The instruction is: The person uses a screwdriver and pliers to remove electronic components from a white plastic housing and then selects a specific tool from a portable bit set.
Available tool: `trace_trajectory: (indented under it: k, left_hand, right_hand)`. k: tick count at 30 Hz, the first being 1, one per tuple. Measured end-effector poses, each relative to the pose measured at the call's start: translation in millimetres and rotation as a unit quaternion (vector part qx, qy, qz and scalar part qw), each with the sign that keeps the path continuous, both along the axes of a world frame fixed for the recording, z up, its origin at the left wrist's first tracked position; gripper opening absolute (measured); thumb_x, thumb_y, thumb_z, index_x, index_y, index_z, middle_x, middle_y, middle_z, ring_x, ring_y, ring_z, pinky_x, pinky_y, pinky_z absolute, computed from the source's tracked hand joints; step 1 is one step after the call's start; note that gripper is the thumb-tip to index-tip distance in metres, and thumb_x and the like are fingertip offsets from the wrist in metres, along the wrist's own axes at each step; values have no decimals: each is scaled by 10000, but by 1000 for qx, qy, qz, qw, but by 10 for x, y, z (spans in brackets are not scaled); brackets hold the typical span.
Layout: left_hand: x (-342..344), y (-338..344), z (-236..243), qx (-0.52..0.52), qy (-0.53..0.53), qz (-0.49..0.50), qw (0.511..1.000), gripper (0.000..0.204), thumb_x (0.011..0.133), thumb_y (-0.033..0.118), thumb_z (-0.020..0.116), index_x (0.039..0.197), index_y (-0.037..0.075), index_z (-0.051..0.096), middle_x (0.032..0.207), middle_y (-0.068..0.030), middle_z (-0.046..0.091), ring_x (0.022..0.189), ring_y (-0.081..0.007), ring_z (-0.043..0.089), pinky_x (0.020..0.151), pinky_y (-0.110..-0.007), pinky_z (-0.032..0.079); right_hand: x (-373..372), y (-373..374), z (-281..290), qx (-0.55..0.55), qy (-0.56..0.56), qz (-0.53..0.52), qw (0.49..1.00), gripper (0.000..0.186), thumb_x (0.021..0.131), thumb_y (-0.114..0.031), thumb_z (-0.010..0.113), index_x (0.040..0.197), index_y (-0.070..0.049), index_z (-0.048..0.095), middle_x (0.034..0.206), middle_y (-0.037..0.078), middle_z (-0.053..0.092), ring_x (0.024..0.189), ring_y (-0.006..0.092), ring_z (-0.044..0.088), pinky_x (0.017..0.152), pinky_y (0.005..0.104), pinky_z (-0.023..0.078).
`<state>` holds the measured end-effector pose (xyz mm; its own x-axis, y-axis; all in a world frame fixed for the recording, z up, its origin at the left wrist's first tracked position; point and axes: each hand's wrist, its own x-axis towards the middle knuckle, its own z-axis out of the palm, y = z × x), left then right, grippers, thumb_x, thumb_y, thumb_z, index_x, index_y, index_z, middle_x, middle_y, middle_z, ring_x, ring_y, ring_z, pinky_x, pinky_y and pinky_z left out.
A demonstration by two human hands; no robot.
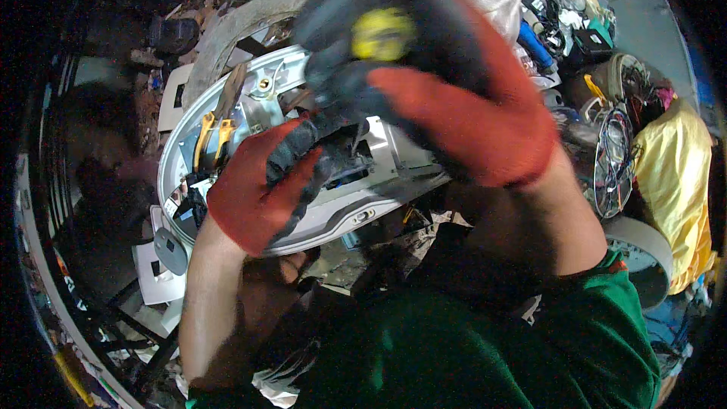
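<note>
I wear red gloves with dark grip coating. My right hand (pixel 447 91), blurred, is closed around what looks like a yellow-and-black tool handle (pixel 382 34), held high over a pale oval metal housing (pixel 341 220). My left hand (pixel 269 189) is lower, closed on a dark part (pixel 341 155) whose shape is partly hidden by the gloves and blur. The housing has metal plates inside. At its left side lie yellow-handled tools (pixel 204 140) and small dark pieces.
Piled scrap surrounds me: cables and a blue cylinder (pixel 534 45) at upper right, wire bundles (pixel 613 159), a yellow sack (pixel 674 189) and a round pale casing (pixel 655 246) at right. White plates (pixel 155 288) sit at lower left, beside a dark metal frame (pixel 129 318).
</note>
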<state>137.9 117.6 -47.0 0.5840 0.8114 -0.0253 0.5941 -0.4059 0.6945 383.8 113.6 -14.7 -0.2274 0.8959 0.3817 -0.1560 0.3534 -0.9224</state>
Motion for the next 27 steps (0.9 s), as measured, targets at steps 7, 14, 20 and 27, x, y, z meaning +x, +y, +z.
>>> trace_trajectory:
  k: [7,14,20,27]
  left_hand:
    - [169,125,-107,-139,-11,-3,990,361,934,218,667,1238,35,602,1143,-168,667,1051,-247,642,900,-355,489]
    - [92,66,-308,-78,-40,18,996,301,923,164,610,1199,45,592,1029,-126,678,934,-261,647,830,-355,499]
    - [122,72,-274,-69,-101,-22,992,229,923,92,547,1135,21,596,922,-110,682,830,-226,650,758,-342,504]
    - [171,144,-265,-104,-128,-25,986,224,923,67,544,1131,5,601,980,-142,707,914,-263,687,814,-346,518]
  right_hand:
    - [-72,58,-308,85,-66,-17,994,350,814,-122,562,1143,-7,533,1080,193,584,1027,373,571,934,444,456]
    - [-66,63,-324,134,-147,-44,979,533,879,-158,616,1357,4,443,1265,208,576,1176,350,567,1002,414,444]
    - [-110,240,-415,128,-111,-16,985,422,864,-226,605,1234,-43,514,1131,227,616,1077,428,594,901,480,491]
    - [-154,300,-420,129,-123,-20,984,377,841,-128,636,1198,-48,546,1045,208,646,983,424,631,825,472,523]
